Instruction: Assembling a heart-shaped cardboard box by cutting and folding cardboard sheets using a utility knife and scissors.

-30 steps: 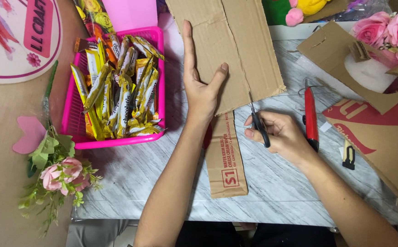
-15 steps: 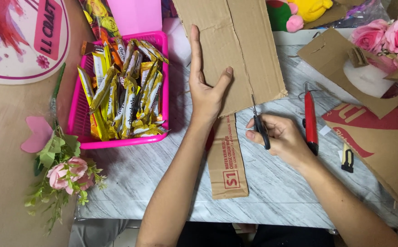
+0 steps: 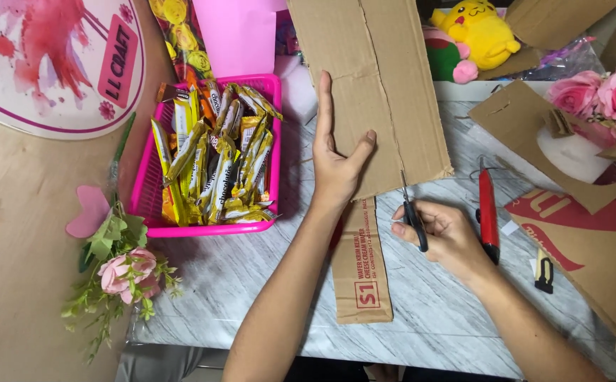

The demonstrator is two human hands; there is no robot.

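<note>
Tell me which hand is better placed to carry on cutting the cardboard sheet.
The right hand: it holds the scissors, blades at the lower edge of the cardboard sheet. The left hand lies flat on the sheet, pinning it, with nothing in its grip.

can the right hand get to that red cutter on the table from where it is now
Probably yes. The red cutter lies bare on the marble table right beside the right hand, nothing between them, though that hand already holds scissors.
</note>
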